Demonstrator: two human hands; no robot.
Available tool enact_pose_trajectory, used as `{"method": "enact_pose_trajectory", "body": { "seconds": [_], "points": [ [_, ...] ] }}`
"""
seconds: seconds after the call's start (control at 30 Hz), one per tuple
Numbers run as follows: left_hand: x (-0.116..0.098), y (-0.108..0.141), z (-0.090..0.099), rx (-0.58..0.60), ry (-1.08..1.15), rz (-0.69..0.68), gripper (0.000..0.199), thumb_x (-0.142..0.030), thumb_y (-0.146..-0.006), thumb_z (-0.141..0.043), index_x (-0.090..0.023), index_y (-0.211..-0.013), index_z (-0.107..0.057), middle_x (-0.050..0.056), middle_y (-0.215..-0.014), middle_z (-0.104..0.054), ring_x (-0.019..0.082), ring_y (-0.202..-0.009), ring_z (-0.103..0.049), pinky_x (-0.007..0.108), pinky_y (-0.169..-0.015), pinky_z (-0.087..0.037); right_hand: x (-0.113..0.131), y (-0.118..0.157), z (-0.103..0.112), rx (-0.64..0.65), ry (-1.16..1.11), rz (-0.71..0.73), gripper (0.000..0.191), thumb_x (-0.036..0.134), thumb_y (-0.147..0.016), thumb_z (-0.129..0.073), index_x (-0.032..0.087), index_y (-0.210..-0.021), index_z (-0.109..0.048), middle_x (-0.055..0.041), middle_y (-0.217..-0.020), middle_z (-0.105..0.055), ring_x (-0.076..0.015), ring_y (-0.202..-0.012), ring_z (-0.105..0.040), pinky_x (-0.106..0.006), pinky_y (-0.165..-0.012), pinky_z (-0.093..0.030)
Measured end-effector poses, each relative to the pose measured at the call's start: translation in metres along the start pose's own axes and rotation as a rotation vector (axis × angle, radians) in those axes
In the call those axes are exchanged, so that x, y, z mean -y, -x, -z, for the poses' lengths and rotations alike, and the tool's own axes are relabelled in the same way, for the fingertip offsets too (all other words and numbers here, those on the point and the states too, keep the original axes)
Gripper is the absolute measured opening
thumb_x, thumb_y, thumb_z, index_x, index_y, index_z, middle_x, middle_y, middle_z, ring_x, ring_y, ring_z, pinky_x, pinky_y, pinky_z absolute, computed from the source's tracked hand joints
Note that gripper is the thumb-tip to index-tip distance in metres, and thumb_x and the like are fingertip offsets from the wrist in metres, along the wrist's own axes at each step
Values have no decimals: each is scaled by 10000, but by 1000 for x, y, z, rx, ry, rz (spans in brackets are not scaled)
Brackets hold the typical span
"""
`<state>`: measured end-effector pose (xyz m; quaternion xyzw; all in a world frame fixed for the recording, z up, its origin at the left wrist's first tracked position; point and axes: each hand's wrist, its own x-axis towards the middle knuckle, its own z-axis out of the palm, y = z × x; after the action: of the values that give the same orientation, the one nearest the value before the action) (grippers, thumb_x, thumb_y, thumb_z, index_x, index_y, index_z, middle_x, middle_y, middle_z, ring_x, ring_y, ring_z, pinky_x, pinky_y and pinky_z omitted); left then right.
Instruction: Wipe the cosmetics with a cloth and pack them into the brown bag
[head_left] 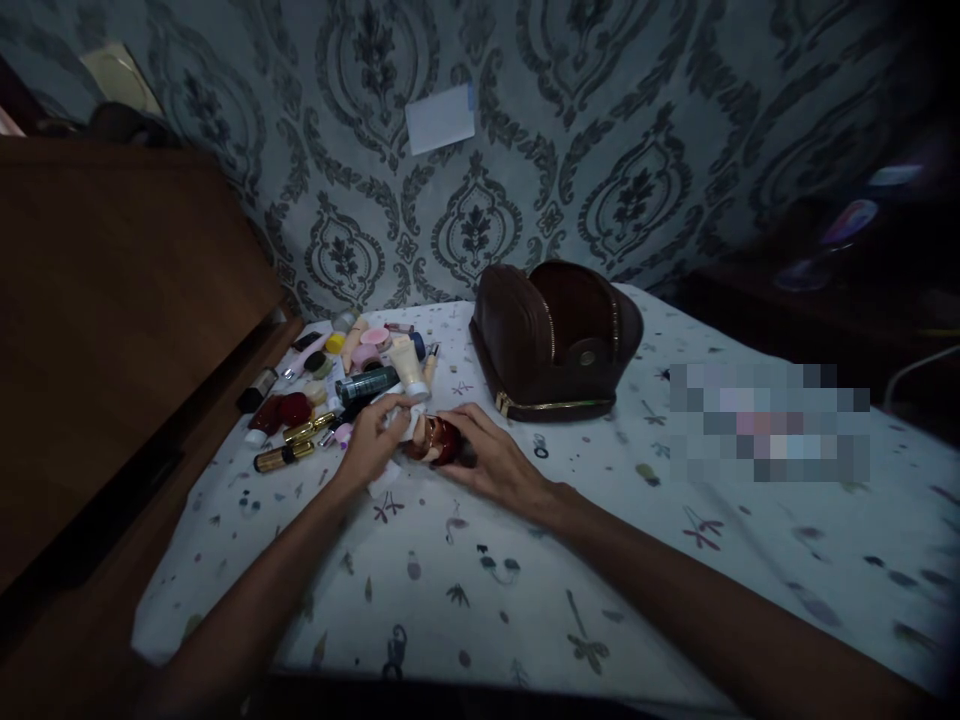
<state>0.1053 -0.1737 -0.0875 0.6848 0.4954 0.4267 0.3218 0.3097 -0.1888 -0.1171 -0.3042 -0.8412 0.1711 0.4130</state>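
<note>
My right hand (504, 462) is closed around a shiny dark red, rounded container (444, 440), perhaps a bottle or jar. My left hand (371, 438) pinches a white tissue-like piece (413, 424) against the container's left side. Below the left fingers another white patch (385, 481) shows, perhaps part of the same piece. Just beyond the hands lie a cream squeeze tube (407, 364) with a pale cap and a dark green tube (367, 383). Two gold-and-dark tubes (283, 456) rest left of my left hand.
A brown zippered toiletry bag (536, 345) stands with its top open, right of the cosmetics. More small cosmetics, including a red round item (295, 408), crowd the left. Wooden furniture (127, 300) borders the patterned sheet (450, 590). A blurred-out patch covers something at right.
</note>
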Motion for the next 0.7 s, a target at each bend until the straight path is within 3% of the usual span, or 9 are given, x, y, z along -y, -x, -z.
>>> {"method": "enact_pose_trajectory", "body": {
  "seconds": [0.17,0.37,0.53,0.7],
  "points": [
    [-9,4,1,-9,-46,-231,243,-343,-865,-552,-173,-973,-689,53,-945,-656,214,-920,-607,294,-768,-465,-2,-1,-1,-6,2,4,578,244,-804,-714,211,-1334,-485,-98,-1141,-533,-256,-1050,-579,-424,-891,-542],
    [-15,6,2,92,-93,-401,166,-258,-880,-564,-191,-962,-691,55,-953,-647,211,-955,-601,327,-852,-466,-5,-2,-3,-30,21,-59,518,281,-759,-763,184,-1225,-558,-80,-1043,-561,-249,-965,-589,-399,-840,-540],
    [-11,6,2,22,-200,-405,144,-233,-879,-552,-187,-949,-670,43,-906,-648,201,-899,-607,309,-799,-463,-6,-3,-3,-60,34,-83,508,294,-742,-767,192,-1202,-578,-74,-1026,-577,-254,-970,-595,-400,-851,-530],
    [-5,2,7,6,-355,-282,151,-236,-861,-528,-188,-899,-666,40,-894,-665,195,-843,-618,293,-751,-454,-8,-2,-4,-63,13,-113,555,311,-724,-780,209,-1230,-578,-76,-1058,-595,-249,-986,-606,-388,-861,-524]
  ]
}}
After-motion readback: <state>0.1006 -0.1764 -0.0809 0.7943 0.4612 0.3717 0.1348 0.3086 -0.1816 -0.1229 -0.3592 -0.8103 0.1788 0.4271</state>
